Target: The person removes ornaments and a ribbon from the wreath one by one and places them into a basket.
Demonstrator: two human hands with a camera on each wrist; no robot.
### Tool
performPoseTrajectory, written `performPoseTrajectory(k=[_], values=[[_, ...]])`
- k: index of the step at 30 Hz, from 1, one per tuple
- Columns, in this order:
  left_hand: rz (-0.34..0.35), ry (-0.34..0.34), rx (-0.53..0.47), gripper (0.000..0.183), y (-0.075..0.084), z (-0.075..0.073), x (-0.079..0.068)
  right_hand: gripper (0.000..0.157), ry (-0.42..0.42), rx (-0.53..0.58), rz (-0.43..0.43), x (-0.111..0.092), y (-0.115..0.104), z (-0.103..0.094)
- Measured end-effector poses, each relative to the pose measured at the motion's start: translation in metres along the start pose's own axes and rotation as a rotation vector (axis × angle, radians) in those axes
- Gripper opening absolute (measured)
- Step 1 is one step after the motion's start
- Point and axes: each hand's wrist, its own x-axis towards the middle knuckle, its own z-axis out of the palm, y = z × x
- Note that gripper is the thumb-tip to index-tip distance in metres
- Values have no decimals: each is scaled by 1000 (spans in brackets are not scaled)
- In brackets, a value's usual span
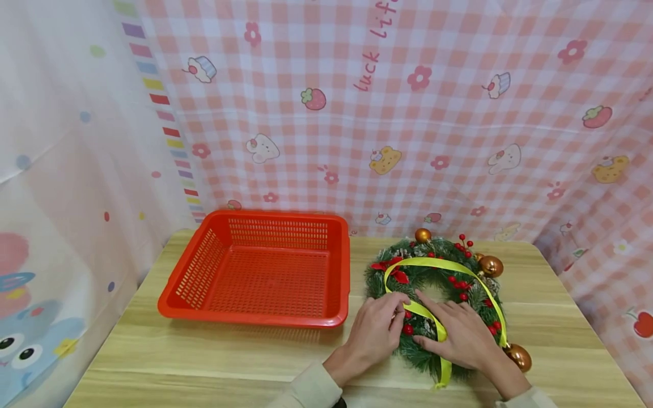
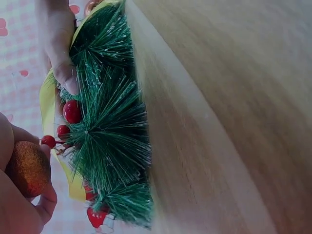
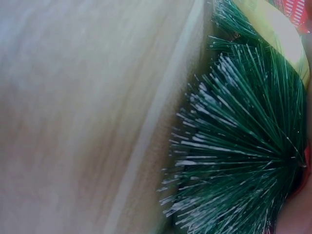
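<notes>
A green Christmas wreath (image 1: 418, 358) with red berries (image 2: 72, 111) and poinsettia petals lies on the table's right side. Looped across it is a yellow ribbon (image 1: 449, 264), one end hanging over the near side. My left hand (image 1: 374, 328) is at the wreath's left front, its curled fingers gripping a copper Christmas ball (image 2: 29, 168) close by the berries. On the wreath's near right part rests my right hand (image 1: 461, 334), fingers extended and thumb spread, over the ribbon. In the right wrist view, frosted needles (image 3: 234, 146) fill the right side and mostly hide that hand.
Left of the wreath stands a red plastic basket (image 1: 255, 318) with perforated sides. More copper balls, one at the back (image 1: 423, 235) and another at the right front (image 1: 519, 358), stick out from the wreath. A checked curtain (image 1: 326, 141) hangs behind the wooden table (image 1: 204, 362).
</notes>
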Motion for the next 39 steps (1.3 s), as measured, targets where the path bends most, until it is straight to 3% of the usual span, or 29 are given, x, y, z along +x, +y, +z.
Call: performPoseTrajectory(k=[5, 12, 18, 27, 33, 39], values=[[-85, -16, -94, 19, 0, -1, 0, 85, 11, 0, -8, -1, 1, 1], [-92, -7, -137, 19, -1, 1, -1, 85, 24, -2, -14, -1, 1, 4], [-161, 11, -145, 21, -3, 1, -3, 84, 21, 3, -14, -1, -1, 5], [-201, -101, -308, 17, 2, -4, -6, 84, 25, 3, -10, -1, -2, 4], [-216, -80, -421, 17, 9, -15, -3, 84, 28, 0, -14, -1, -2, 3], [-233, -40, -493, 18, 19, -38, 5, 84, 30, -6, -13, -1, 0, 2]])
